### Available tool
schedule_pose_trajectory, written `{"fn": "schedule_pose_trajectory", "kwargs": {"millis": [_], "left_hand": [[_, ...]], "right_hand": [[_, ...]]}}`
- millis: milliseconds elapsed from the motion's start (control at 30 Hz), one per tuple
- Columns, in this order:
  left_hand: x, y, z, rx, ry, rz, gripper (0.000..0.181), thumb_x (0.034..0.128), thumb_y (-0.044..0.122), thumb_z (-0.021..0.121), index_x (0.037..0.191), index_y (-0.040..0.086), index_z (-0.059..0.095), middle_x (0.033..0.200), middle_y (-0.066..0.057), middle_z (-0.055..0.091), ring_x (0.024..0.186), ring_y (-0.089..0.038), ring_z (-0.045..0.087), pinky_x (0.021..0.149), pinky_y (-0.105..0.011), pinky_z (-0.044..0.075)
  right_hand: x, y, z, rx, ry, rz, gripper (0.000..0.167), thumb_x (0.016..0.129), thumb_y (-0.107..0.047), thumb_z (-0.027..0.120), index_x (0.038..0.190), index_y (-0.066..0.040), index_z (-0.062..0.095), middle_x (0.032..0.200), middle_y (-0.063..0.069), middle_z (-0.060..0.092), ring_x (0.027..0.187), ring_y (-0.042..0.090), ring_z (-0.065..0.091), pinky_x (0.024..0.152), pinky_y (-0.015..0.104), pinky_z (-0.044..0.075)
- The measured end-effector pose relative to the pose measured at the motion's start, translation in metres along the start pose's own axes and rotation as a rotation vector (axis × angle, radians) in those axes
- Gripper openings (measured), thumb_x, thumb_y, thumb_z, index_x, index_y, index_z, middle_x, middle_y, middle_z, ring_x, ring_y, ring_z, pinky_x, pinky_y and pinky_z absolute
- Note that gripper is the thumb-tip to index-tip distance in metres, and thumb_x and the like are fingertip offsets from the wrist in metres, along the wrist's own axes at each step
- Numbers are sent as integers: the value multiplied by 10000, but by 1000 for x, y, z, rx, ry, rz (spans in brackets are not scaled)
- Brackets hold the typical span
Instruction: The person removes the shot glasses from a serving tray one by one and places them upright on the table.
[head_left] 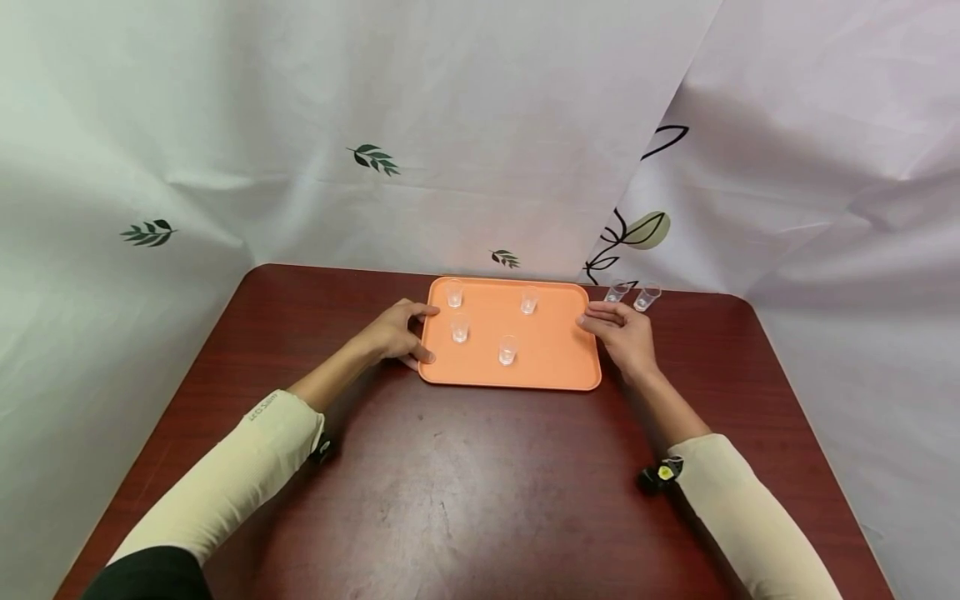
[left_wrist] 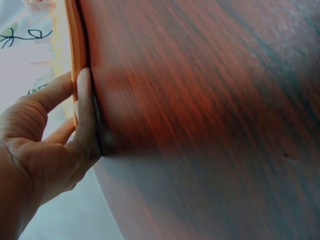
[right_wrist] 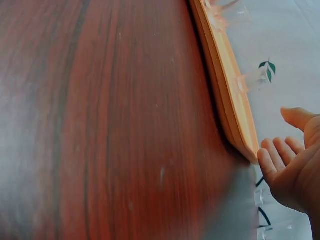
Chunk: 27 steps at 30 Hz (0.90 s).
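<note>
Orange tray sits at table's far side; left hand pinches its left rim, right hand loosely extended, ungripped at right rim. Probably light, stiff; hold short edges level, cups could slide.

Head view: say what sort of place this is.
Probably a makeshift recording corner, though that is a guess: a dark red wood-grain table stands before creased, leaf-printed white sheets, and an orange tray carries small clear cups.
</note>
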<state>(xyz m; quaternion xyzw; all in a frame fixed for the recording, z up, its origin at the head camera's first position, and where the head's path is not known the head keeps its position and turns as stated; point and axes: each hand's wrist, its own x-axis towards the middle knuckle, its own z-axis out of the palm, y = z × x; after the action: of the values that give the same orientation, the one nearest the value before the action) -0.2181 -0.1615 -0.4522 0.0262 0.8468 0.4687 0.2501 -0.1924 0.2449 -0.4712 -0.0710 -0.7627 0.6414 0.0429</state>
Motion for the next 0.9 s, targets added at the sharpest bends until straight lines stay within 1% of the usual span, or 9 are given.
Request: {"fn": "schedule_pose_trajectory", "kwargs": {"millis": [67,167,267,367,400,500,633,767,900], "left_hand": [[0,0,0,-1,-1,1,983,825,-119,940,1690,87,521,1579,-212,390,833,-270,716,655,-396,750],[0,0,0,-11,-6,3,985,829,-124,935,1694,86,515,1576,-213,383,809,-262,717,657,-396,751],[0,-1,0,-16,-7,6,986,831,-126,933,1697,86,511,1574,-212,379,799,-255,716,658,-395,751],[1,-2,0,-19,-5,6,986,828,-130,932,1695,86,514,1571,-211,380,804,-255,717,657,-395,751],[1,-2,0,-18,-4,6,986,827,-129,934,1694,87,516,1572,-211,381,809,-255,716,658,-395,751],[1,-2,0,-18,-5,5,985,828,-133,930,1694,88,516,1573,-212,380,804,-258,718,661,-396,752],[1,-1,0,-14,-7,3,983,834,-134,927,1697,89,512,1574,-211,379,789,-255,720,663,-395,753],[0,-1,0,-15,-8,3,979,833,-137,927,1694,85,515,1569,-214,382,783,-252,722,663,-392,753],[1,-1,0,-18,-10,-2,977,834,-142,924,1692,86,518,1574,-213,379,784,-257,720,658,-392,752]], "right_hand": [[1,0,4,-6,-9,-1,494,965,-85,891,1389,105,726,1062,-85,833,971,-65,764,881,101,660],[3,1,10,27,-22,0,494,958,-59,891,1383,123,718,1068,-61,835,972,-50,768,891,116,670],[5,1,17,70,-32,7,482,956,-25,880,1375,141,708,1033,-85,830,973,-42,772,897,129,677],[7,1,23,83,-39,12,480,949,-9,880,1370,146,708,1010,-107,820,967,-42,774,899,132,679],[8,1,25,82,-39,13,480,945,-6,883,1367,143,711,1019,-91,826,965,-41,775,900,135,681],[11,1,32,57,-41,9,478,932,-23,901,1355,123,731,1098,22,848,955,-41,773,897,131,680],[14,0,41,17,-44,9,474,922,-60,920,1342,86,756,1220,158,836,950,-40,762,881,111,664],[15,-3,50,-3,-56,9,475,921,-76,919,1345,70,764,1275,205,816,954,-36,748,866,95,644],[18,-3,58,0,-63,1,482,921,-76,916,1353,72,761,1317,257,799,941,-47,743,859,87,632]]}}
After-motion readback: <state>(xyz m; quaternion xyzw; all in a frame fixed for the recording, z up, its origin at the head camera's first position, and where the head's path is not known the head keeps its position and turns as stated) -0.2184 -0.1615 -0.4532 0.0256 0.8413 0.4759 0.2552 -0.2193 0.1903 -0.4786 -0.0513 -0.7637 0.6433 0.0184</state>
